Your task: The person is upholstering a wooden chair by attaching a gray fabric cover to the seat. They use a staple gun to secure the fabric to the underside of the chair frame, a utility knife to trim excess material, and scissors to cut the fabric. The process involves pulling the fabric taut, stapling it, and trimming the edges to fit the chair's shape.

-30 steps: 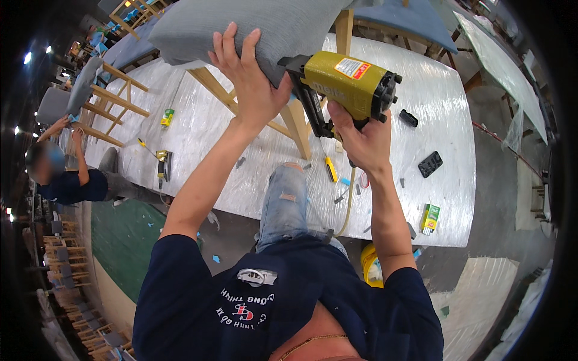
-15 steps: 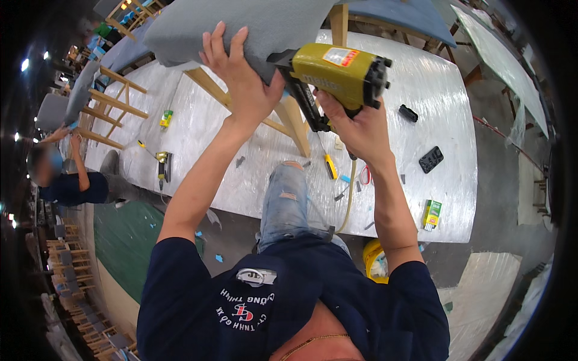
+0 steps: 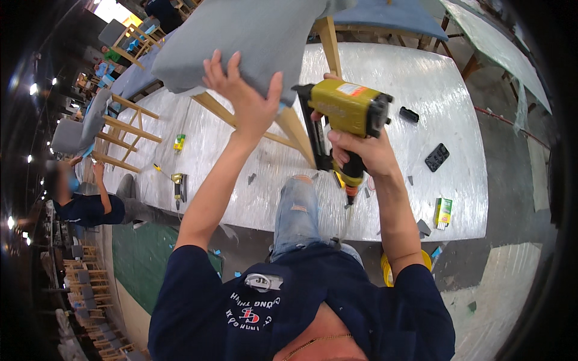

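A grey-upholstered chair [image 3: 241, 42] with pale wooden legs stands tilted on the wrapped tabletop in front of me. My left hand [image 3: 250, 108] lies against its padded corner, fingers spread on the fabric and thumb stretched apart. A bit of light blue material shows at the fabric edge beside that thumb. My right hand [image 3: 373, 150] is wrapped round the handle of a yellow and black staple gun [image 3: 346, 108]. The gun's nose points toward the chair corner, with a small gap between them. An orange and metal fitting hangs from the handle's lower end.
The plastic-wrapped table [image 3: 445, 84] carries a black tray [image 3: 437, 157], a green-yellow box of staples [image 3: 443, 212], scraps and a second staple gun [image 3: 177, 185]. A yellow bucket [image 3: 388, 268] stands below its edge. At left, a co-worker [image 3: 84, 195] handles another grey chair [image 3: 99, 129].
The staple gun has drawn back from the chair corner, down and to the right. My left hand has stayed on the padding. The whole view has shifted a little.
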{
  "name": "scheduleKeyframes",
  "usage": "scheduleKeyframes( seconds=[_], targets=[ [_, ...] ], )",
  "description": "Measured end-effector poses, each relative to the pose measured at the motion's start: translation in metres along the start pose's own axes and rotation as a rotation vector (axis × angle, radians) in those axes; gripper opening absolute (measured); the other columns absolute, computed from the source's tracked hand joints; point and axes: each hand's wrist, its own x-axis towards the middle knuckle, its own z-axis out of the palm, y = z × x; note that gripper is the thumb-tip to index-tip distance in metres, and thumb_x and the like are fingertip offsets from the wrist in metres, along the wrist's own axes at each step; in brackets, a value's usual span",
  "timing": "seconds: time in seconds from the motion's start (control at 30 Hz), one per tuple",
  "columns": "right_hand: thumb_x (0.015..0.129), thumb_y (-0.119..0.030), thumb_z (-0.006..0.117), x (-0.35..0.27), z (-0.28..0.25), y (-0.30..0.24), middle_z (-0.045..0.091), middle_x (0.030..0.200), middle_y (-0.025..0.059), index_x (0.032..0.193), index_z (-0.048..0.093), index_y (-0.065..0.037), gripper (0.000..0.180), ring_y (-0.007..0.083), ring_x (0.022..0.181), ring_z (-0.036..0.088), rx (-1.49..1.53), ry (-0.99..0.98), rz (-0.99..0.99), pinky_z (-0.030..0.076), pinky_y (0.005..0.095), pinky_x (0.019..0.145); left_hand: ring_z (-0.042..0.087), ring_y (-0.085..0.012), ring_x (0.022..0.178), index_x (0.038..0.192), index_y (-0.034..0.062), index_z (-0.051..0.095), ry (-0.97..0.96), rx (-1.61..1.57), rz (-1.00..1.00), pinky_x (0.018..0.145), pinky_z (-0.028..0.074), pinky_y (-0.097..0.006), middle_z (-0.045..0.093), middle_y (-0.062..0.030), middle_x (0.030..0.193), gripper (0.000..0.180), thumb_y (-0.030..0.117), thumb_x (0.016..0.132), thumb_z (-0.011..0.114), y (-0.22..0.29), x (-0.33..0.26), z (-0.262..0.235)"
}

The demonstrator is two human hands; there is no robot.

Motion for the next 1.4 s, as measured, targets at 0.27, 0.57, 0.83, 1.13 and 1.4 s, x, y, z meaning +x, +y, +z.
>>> scheduleKeyframes(
  seconds=[0.27,0.57,0.83,1.13,1.4],
  targets=[
    [0.076,-0.011,0.074,-0.003,0.043,0.031,0.057,0.135,0.0185,0.153,0.028,-0.001,0.09,0.0267,0.118,0.061,-0.727,0.204,-0.459,0.048,0.036,0.099,0.006,-0.0451,0.148,0.151,0.0002,0.025,0.112,-0.021,-0.102,0.113,-0.002,-0.067,0.02,-0.0244,0.156,0.095,0.05,0.085,0.071,0.045,0.003,0.051],
    [0.065,-0.007,0.084,0.013,0.06,0.05,0.052,0.139,0.0254,0.15,0.033,-0.001,0.1,0.0411,0.118,0.061,-0.781,0.179,-0.487,0.053,0.0414,0.095,0.01,-0.0417,0.151,0.155,-0.0051,0.013,0.22,-0.039,-0.111,0.118,0.002,-0.063,0.018,-0.0254,0.159,0.106,0.05,0.085,0.07,0.044,-0.004,0.057],
    [0.066,-0.004,0.082,0.018,0.068,0.048,0.053,0.139,0.0223,0.152,0.03,-0.001,0.1,0.0356,0.119,0.061,-0.881,0.224,-0.527,0.052,0.0399,0.097,0.015,-0.0447,0.149,0.155,-0.0062,0.007,0.147,0.117,-0.015,0.118,0.015,-0.062,0.018,-0.0268,0.158,0.117,0.069,0.083,0.062,0.033,-0.012,0.048],
    [0.063,0.0,0.078,0.019,0.073,0.042,0.054,0.136,0.0227,0.149,0.036,-0.006,0.096,0.0408,0.121,0.059,-0.852,0.271,-0.471,0.049,0.0405,0.099,0.012,-0.0471,0.149,0.155,-0.0054,0.004,0.074,0.1,-0.01,0.118,0.012,-0.063,0.014,-0.0287,0.159,0.123,0.067,0.079,0.068,0.036,-0.007,0.042],
    [0.07,-0.003,0.077,-0.082,-0.031,0.059,0.058,0.129,0.0231,0.147,0.041,-0.01,0.085,0.0419,0.113,0.06,-1.035,0.184,0.03,0.05,0.0433,0.095,0.008,-0.0482,0.149,0.157,0.0023,0.007,-0.393,-0.335,-0.368,0.119,0.017,-0.056,0.002,-0.0321,0.161,0.103,0.036,0.087,0.075,0.023,-0.15,-0.007]
  ],
)
